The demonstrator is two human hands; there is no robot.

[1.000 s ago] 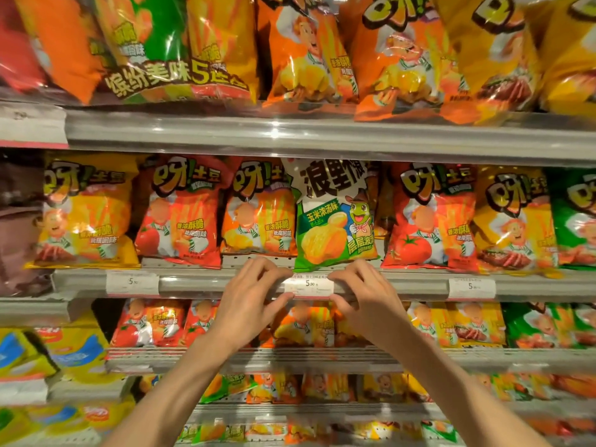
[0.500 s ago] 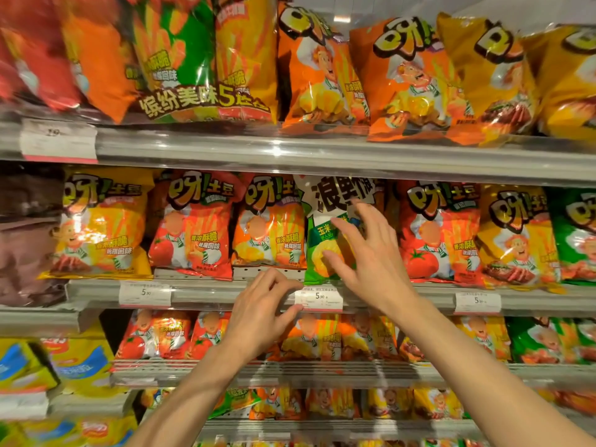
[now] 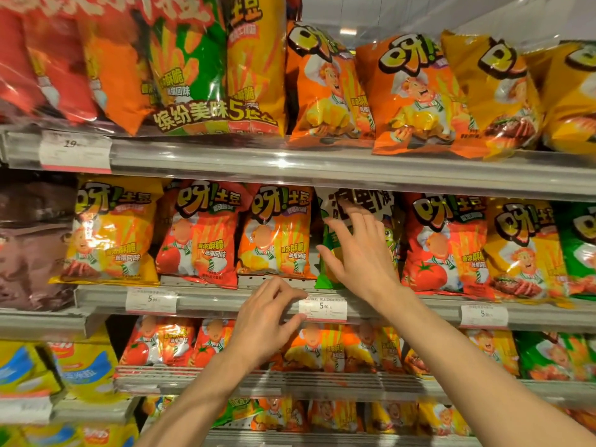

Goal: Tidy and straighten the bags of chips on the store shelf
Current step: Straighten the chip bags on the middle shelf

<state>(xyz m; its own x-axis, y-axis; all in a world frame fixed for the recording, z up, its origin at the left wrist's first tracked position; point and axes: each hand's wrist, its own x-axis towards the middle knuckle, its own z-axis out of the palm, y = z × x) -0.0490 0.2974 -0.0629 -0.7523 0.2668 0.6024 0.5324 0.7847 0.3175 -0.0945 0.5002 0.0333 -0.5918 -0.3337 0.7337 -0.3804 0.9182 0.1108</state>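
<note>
The green bag (image 3: 329, 250) stands on the middle shelf (image 3: 225, 298), between an orange bag (image 3: 277, 233) and a red bag (image 3: 442, 246); it looks light, puffy and slick, so take it by its side edges or top seal, not the crushable belly. Your right hand (image 3: 361, 253) lies flat on its front, fingers spread and reaching up, gripping nothing. Your left hand (image 3: 267, 321) rests loosely open on the shelf rail, thumb touching the price tag (image 3: 322, 309).
</note>
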